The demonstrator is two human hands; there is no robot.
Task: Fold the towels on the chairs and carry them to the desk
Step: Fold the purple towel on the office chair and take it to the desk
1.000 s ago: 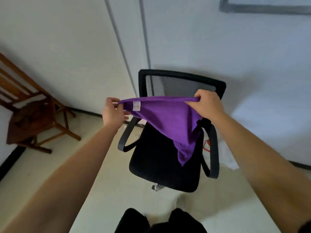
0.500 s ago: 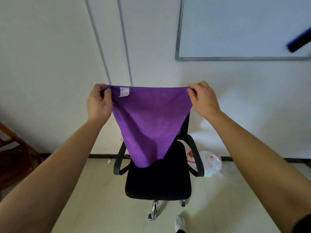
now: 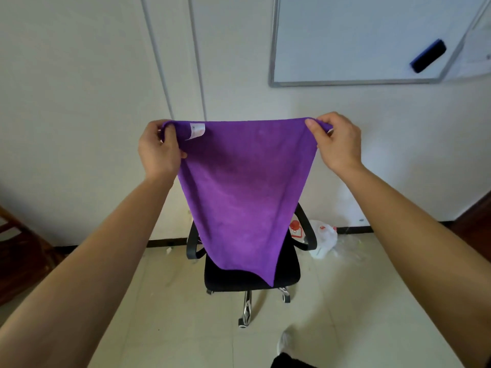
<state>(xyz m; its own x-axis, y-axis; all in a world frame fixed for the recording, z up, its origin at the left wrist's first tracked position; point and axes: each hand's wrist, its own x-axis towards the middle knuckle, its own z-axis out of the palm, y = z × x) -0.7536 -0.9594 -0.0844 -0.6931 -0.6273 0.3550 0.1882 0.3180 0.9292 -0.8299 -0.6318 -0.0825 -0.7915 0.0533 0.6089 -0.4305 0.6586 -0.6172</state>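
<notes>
Pinching the two top corners of the purple towel (image 3: 239, 192), the left hand (image 3: 159, 150) and right hand (image 3: 337, 142) are holding its upper edge stretched between the fingers. Below them it is hanging open, unfolded, over the black chair (image 3: 252, 277). Folding and carrying to the desk are not yet done. Both arms are reaching forward, raised.

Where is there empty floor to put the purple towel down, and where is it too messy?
Bare floor tiles lie open in front of the office chair, out to the left. Right of the chair, along the wall, it is crowded: a white plastic bag and scraps. The seat is bare under the purple towel, which the left hand and right hand hold up.
</notes>
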